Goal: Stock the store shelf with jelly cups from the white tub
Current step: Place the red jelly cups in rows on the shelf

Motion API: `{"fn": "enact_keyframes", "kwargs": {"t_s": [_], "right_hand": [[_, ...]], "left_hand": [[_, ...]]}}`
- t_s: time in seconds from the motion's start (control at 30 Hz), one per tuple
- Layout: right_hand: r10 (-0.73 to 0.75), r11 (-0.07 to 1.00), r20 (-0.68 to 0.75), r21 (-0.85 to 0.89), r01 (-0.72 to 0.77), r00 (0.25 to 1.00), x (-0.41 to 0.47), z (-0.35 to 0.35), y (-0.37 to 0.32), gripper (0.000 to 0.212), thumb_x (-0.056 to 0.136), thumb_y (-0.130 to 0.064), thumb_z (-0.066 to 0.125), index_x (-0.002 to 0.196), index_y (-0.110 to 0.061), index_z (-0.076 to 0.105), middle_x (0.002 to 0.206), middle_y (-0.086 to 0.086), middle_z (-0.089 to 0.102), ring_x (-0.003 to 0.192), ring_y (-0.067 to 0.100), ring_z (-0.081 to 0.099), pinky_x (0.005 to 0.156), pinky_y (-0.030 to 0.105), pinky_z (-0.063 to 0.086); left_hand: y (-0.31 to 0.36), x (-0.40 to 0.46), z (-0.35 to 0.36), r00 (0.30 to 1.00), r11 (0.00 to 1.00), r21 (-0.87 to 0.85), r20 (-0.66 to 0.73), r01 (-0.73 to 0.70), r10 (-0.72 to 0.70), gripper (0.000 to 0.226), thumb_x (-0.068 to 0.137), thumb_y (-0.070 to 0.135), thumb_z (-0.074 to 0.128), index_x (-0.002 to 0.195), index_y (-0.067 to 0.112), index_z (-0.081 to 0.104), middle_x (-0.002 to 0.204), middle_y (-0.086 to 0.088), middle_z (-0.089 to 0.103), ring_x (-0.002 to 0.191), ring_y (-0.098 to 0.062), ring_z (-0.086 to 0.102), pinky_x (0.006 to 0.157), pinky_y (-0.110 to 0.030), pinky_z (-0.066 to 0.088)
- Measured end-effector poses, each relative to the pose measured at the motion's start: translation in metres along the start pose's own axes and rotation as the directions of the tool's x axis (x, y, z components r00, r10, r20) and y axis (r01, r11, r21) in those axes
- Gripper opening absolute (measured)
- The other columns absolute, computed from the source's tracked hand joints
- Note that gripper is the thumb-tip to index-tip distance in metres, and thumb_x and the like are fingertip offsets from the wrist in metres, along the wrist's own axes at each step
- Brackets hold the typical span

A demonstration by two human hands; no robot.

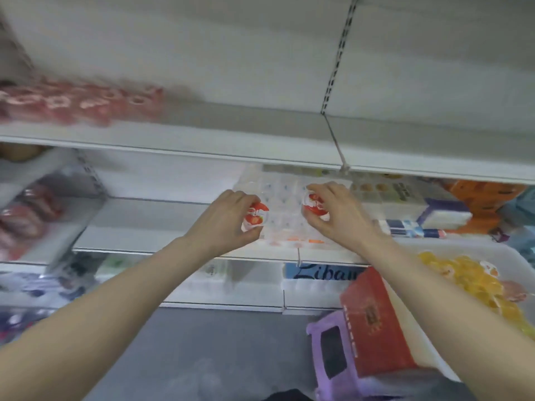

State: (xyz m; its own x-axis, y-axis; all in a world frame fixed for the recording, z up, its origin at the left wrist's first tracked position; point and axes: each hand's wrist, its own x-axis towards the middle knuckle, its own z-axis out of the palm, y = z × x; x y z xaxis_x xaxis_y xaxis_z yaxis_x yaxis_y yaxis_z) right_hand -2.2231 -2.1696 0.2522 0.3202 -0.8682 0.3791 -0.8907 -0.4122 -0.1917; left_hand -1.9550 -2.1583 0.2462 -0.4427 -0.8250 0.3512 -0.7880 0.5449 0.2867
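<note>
Red-and-white jelly cups are being carried in both hands toward the store shelf. Proceeding from the left: a blurred row of red cups (pixel 78 104) is sitting at the left end of the upper shelf (pixel 231 125), near its front edge. The left hand (pixel 228 219) is holding one jelly cup (pixel 256 217), with the fingers curled over its top and the thumb underneath. The right hand (pixel 335 212) is pinching a second jelly cup (pixel 314 205) the same way, lid facing the camera. Both hands are hovering at the same height, near each other, in front of a white multipack (pixel 280 198) on the middle shelf.

The deciding relation is this: the open stretch of the upper shelf is lying above and beyond both hands, and the stocked row is lying up and to the left. The left hand is judged to be nearer to that row, so its cup probably needs the shorter reach. Each cup is being held with its lid tilted toward the viewer, so it would need turning upright before release.

At the right edge, the white tub (pixel 434 250) is holding yellow cups (pixel 469 279) and is resting partly over a red box (pixel 376 322) on a purple stool (pixel 333 357). The tub is cut off by the frame, so its remaining stock cannot be counted. Motion blur is making the labels on the left hard to read.
</note>
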Motion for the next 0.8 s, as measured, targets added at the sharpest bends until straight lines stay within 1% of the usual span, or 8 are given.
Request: {"fn": "enact_keyframes", "kwargs": {"t_s": [0.07,0.17,0.3,0.4,0.5,0.57,0.67,0.8], "right_hand": [[-0.045,0.999,-0.008,0.007,0.046,0.999,0.026,0.006,-0.028,0.048,0.088,-0.038,0.064,0.129,-0.015,0.056,0.114,0.005,0.062,0.105,0.026,0.055,0.090,0.033,0.041],[-0.108,0.994,-0.011,0.030,0.108,0.994,0.063,0.012,-0.064,0.047,0.086,-0.039,0.066,0.127,-0.016,0.056,0.110,0.005,0.062,0.102,0.025,0.056,0.086,0.029,0.038],[-0.173,0.982,-0.013,0.072,0.173,0.985,0.111,0.023,-0.097,0.047,0.084,-0.039,0.066,0.124,-0.016,0.056,0.110,0.006,0.062,0.102,0.027,0.056,0.087,0.031,0.040],[-0.194,0.975,-0.021,0.106,0.195,0.981,0.146,0.032,-0.116,0.047,0.083,-0.041,0.065,0.122,-0.017,0.057,0.115,0.004,0.062,0.105,0.026,0.056,0.086,0.026,0.036],[-0.202,0.965,-0.033,0.164,0.205,0.979,0.179,0.041,-0.130,0.045,0.082,-0.036,0.069,0.121,-0.016,0.058,0.117,0.004,0.061,0.106,0.025,0.054,0.084,0.021,0.032],[-0.212,0.957,-0.032,0.194,0.214,0.977,0.201,0.047,-0.136,0.044,0.083,-0.033,0.069,0.121,-0.016,0.058,0.115,0.004,0.060,0.106,0.024,0.054,0.083,0.021,0.032],[-0.220,0.944,-0.022,0.246,0.219,0.975,0.234,0.059,-0.142,0.043,0.082,-0.033,0.070,0.119,-0.017,0.057,0.114,0.003,0.059,0.105,0.024,0.053,0.086,0.025,0.037],[-0.228,0.942,-0.006,0.253,0.222,0.974,0.277,0.073,-0.144,0.038,0.080,-0.032,0.069,0.113,-0.019,0.057,0.109,0.003,0.060,0.103,0.025,0.054,0.084,0.028,0.040]], "left_hand": [[-0.024,-0.012,-0.019,0.998,0.998,0.025,-0.035,0.050,-0.049,0.041,0.077,0.034,0.069,0.113,0.018,0.060,0.097,0.000,0.062,0.088,-0.022,0.051,0.077,-0.023,0.033],[-0.056,-0.024,-0.044,0.989,0.990,0.063,-0.087,0.126,-0.120,0.044,0.077,0.036,0.069,0.115,0.016,0.060,0.097,-0.003,0.063,0.087,-0.024,0.052,0.078,-0.026,0.036],[-0.091,-0.033,-0.073,0.966,0.971,0.098,-0.168,0.217,-0.198,0.047,0.076,0.038,0.072,0.116,0.016,0.060,0.098,-0.003,0.062,0.092,-0.025,0.052,0.075,-0.025,0.031],[-0.116,-0.033,-0.089,0.950,0.954,0.126,-0.194,0.273,-0.246,0.048,0.076,0.042,0.071,0.116,0.018,0.059,0.098,-0.001,0.061,0.095,-0.025,0.050,0.078,-0.029,0.037],[-0.142,-0.027,-0.103,0.928,0.936,0.131,-0.232,0.327,-0.292,0.049,0.076,0.045,0.069,0.115,0.017,0.059,0.099,-0.002,0.061,0.097,-0.026,0.051,0.081,-0.034,0.042],[-0.158,-0.019,-0.111,0.919,0.930,0.133,-0.254,0.343,-0.302,0.050,0.076,0.044,0.069,0.116,0.016,0.059,0.100,-0.003,0.061,0.097,-0.027,0.051,0.082,-0.036,0.043],[-0.182,-0.002,-0.119,0.909,0.919,0.152,-0.274,0.364,-0.315,0.049,0.077,0.041,0.070,0.117,0.015,0.059,0.099,-0.003,0.061,0.094,-0.025,0.049,0.082,-0.034,0.041],[-0.211,0.029,-0.125,0.894,0.902,0.173,-0.301,0.395,-0.333,0.045,0.078,0.039,0.071,0.113,0.013,0.060,0.100,-0.007,0.064,0.095,-0.029,0.051,0.083,-0.035,0.041]]}}
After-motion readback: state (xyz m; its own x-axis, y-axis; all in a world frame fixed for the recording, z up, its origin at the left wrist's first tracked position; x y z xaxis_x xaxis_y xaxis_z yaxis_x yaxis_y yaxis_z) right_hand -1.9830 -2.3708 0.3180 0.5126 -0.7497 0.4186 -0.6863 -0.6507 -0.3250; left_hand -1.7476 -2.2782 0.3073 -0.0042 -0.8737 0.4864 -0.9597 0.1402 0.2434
